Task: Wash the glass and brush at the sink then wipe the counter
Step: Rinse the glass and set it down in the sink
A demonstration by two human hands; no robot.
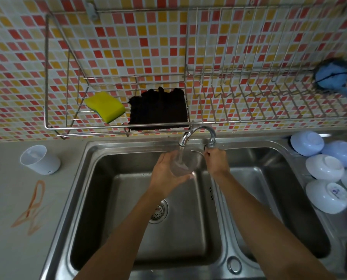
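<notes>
A clear glass (pixel 185 163) is held under the faucet spout (pixel 183 139), and water runs into it. My left hand (pixel 165 171) grips the glass from the left, over the left basin of the steel sink (pixel 83 178). My right hand (pixel 216 160) is closed on the faucet handle (pixel 210 143) at the tap's base. A blue brush (pixel 330 76) rests on the wire rack at the far right. On the rack's left shelf lie a dark cloth (pixel 158 109) and a yellow sponge (pixel 105 106).
A white cup (pixel 40 159) stands on the grey counter (pixel 17 249) left of the sink, with orange smears (pixel 33 207) nearby. Several white and pale blue bowls (pixel 326 182) sit upside down right of the sink. A drain strainer (pixel 158 212) lies in the left basin.
</notes>
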